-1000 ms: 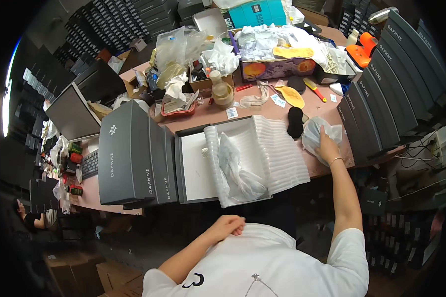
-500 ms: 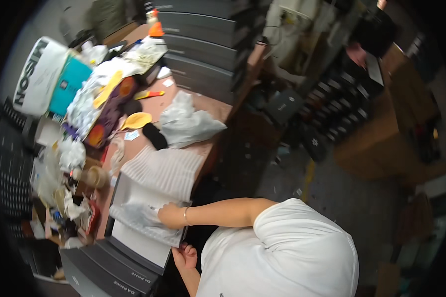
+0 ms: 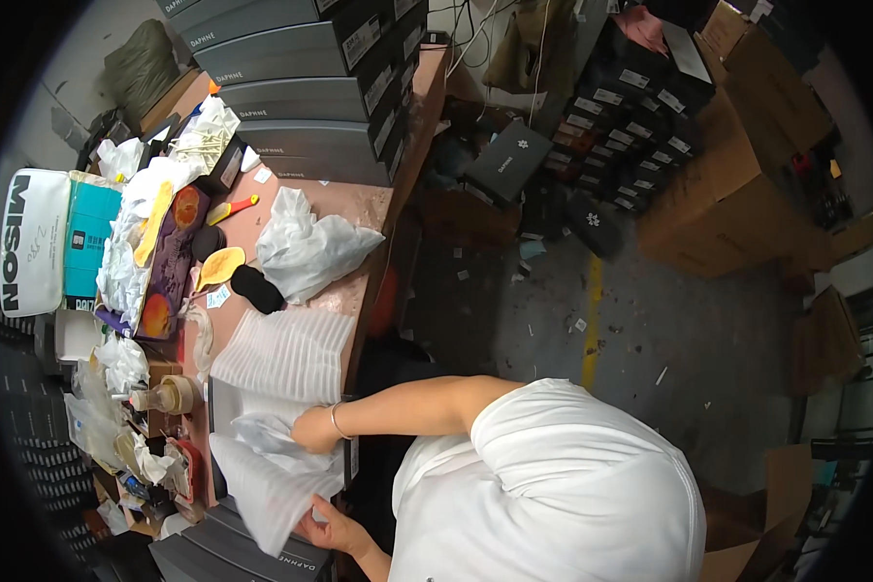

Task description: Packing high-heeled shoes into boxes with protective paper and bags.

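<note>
Both hands have moved: a second ago the right hand [image 3: 313,430] lay on the bag [image 3: 310,254] and the left hand [image 3: 332,529] hung free by the shirt; now both are at the open box [image 3: 225,407]. Half a second ago the right hand was already inside it, while the left had curled fingers near the edge. Now the left has the loose edge of the foam [image 3: 281,359] clamped between thumb and fingers, and that flap slants out over the box's side toward the grey stack [image 3: 247,548]. The right presses on the pale bundle [image 3: 262,429] lying on the foam inside the box; its fingertips are hidden, so whether they grip cannot be told. The foam's other end stays spread on the table [image 3: 359,209]. The bag rests there untouched, just beside the black pad [image 3: 257,289].
</note>
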Motion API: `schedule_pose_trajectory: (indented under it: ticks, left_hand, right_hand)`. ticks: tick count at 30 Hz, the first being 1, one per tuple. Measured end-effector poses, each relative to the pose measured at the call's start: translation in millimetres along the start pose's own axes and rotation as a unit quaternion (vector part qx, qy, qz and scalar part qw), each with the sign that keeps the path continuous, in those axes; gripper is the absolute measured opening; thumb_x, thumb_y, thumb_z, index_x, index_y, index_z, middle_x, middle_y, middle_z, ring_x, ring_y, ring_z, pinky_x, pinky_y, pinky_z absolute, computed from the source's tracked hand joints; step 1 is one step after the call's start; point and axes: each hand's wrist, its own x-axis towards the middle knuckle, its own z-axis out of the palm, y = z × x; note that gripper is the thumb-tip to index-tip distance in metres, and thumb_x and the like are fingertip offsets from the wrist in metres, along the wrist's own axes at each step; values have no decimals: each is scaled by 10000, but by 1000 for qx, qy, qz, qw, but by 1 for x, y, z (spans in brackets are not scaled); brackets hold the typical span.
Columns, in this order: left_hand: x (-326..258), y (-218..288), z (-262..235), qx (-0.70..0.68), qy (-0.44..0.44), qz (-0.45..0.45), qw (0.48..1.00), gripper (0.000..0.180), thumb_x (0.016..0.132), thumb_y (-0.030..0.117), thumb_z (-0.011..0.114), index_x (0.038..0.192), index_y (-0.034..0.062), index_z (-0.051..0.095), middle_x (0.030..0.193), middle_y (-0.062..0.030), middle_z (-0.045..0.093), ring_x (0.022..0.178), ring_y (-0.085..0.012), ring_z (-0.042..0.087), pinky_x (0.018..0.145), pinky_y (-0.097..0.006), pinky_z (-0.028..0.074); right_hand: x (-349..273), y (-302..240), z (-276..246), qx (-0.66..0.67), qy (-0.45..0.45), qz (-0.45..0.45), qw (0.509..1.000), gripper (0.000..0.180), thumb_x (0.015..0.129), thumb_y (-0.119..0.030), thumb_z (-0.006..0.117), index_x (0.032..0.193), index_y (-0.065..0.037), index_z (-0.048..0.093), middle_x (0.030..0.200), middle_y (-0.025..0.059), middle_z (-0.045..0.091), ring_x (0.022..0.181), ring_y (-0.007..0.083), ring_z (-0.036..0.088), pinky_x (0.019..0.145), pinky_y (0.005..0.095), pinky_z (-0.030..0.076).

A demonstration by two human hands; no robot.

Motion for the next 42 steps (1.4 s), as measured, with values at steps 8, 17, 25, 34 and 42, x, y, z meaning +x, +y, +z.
schedule_pose_trajectory:
  ticks: [8, 17, 25, 34, 42]
  left_hand:
    - [25, -9, 9, 25, -171, 167, 971, 170, 922, 92, 566, 928, -77, 581, 1315, -230, 485, 1186, -333, 472, 979, -418, 385]
    - [93, -25, 45, -62, -147, 31, 987, 462, 979, 131, 434, 1381, -75, 335, 1438, -213, 369, 1303, -298, 399, 1071, -381, 321]
    - [117, -94, 101, 13, -214, -12, 977, 443, 951, 122, 454, 1331, -98, 400, 1391, -231, 424, 1279, -318, 429, 1066, -366, 322]
    - [115, -74, 108, -44, -329, 66, 941, 439, 858, 139, 617, 1222, -71, 487, 1223, -220, 556, 1099, -352, 545, 907, -404, 426]
    - [135, -88, 106, 108, -472, 89, 870, 580, 751, 209, 690, 1271, 26, 508, 1273, -205, 530, 1211, -419, 442, 1010, -440, 365]
  right_hand:
    - [-1, -12, 13, -37, -31, 3, 999, 288, 739, -178, 626, 955, 5, 678, 960, 178, 682, 923, 332, 666, 787, 444, 522]
    - [14, 1, 36, -58, -40, 17, 997, 393, 740, -214, 645, 1098, -54, 667, 1102, 164, 655, 1040, 309, 632, 856, 435, 498]
    - [68, 52, 67, -116, 57, -236, 963, 301, 810, -165, 570, 1080, -72, 666, 1098, 152, 653, 1023, 294, 608, 935, 390, 434]
    - [-15, -1, -29, -87, 430, -87, 895, 340, 838, -171, 525, 1156, -57, 562, 1341, 216, 445, 1226, 330, 465, 989, 485, 375]
    - [-32, 15, -22, -119, 175, 27, 977, 424, 888, -204, 473, 1295, -86, 494, 1431, 246, 353, 1289, 399, 396, 1029, 543, 316]
